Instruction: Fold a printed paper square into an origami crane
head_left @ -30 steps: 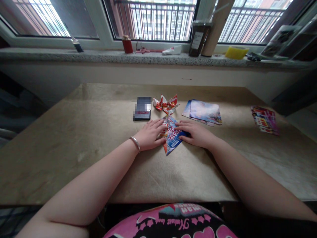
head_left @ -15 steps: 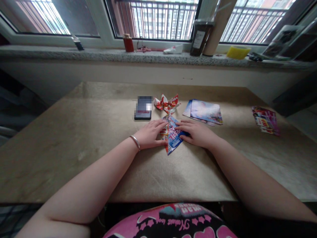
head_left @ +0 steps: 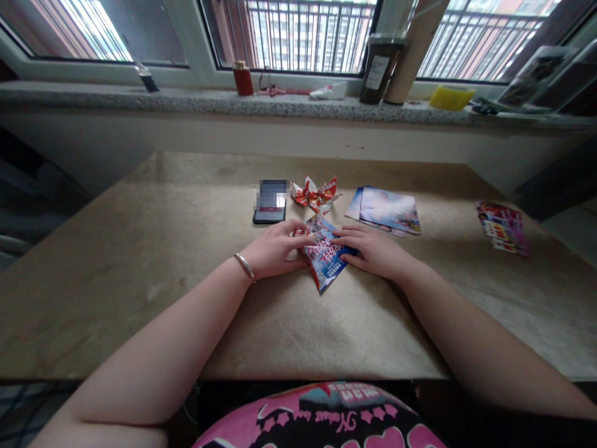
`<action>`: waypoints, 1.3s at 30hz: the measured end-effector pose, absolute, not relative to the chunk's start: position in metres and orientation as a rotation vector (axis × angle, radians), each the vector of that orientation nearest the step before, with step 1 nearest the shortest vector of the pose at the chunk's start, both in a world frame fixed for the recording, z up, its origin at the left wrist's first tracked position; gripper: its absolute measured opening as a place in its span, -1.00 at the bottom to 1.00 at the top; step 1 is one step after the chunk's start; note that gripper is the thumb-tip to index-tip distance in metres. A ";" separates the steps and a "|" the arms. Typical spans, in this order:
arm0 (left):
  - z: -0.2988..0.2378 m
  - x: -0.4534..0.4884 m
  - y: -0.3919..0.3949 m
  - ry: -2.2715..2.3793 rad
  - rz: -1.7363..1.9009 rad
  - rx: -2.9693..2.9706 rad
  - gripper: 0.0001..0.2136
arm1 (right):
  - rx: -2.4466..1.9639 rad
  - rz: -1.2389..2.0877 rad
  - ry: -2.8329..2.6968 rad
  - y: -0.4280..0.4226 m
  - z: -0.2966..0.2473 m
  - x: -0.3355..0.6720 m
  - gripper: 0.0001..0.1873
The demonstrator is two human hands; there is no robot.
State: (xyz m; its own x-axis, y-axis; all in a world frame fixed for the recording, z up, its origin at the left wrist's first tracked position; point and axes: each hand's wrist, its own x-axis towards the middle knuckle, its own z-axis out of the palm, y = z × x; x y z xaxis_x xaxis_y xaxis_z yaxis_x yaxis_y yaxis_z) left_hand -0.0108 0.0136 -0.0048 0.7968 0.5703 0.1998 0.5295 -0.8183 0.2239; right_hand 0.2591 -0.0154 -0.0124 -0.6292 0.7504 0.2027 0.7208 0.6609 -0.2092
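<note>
Leans over a tan table (head_left: 140, 261), both bare forearms stretched toward 12 o'clock. Has a folded paper (head_left: 326, 264) lying mid-table between the hands, blue and red print up, one point aimed at 6 o'clock.

Presses the right hand (head_left: 373, 252) flat on the paper's 3 o'clock side, fingers straight and close together. Grips nothing, only pins the sheet down.

Curls the left hand (head_left: 275, 249) halfway at the paper's 9 o'clock edge, fingers (head_left: 291, 231) bent over the fold there. Cannot tell whether pinching a flap or merely resting on it. Wears a bracelet (head_left: 245, 266) on that wrist.

Has a phone (head_left: 270, 202) lying flat at 11 o'clock from the paper, just beyond the left hand and apart from it. Next to it, at the paper's 12 o'clock, a small red folded piece (head_left: 314, 193). At 2 o'clock, near the right hand, a stack of leaflets (head_left: 387, 210); well apart at 3 o'clock, more flyers (head_left: 501, 227).

Faces a stone sill (head_left: 140, 99) at 12 o'clock, carrying a red can (head_left: 242, 79), a dark jar (head_left: 377, 68), a cardboard tube (head_left: 408, 56) and a yellow box (head_left: 450, 98).
</note>
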 end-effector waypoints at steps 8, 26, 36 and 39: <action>0.007 -0.015 0.008 0.927 0.247 3.053 -0.74 | -1.240 0.121 -2.597 -0.019 -0.009 0.261 -0.70; 0.014 -0.023 0.008 1.172 -0.029 3.097 -0.76 | -1.323 0.018 -2.688 -0.025 0.001 0.267 -0.61; 0.018 -0.023 0.007 1.311 -0.085 2.995 -0.76 | -1.335 -0.083 -2.703 -0.026 0.002 0.267 -0.69; 0.017 -0.025 0.010 1.325 -0.061 2.935 -0.76 | -1.372 -0.088 -2.679 -0.025 0.002 0.267 -0.70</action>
State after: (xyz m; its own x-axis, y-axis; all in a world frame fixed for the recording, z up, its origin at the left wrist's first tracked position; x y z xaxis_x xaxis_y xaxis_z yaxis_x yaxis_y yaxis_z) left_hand -0.0249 0.0100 0.0174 0.6615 0.7500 -0.0024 0.7470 -0.6591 -0.0873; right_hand 0.2675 -0.0255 0.0018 -0.5780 0.8035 0.1422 0.8111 0.5848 -0.0076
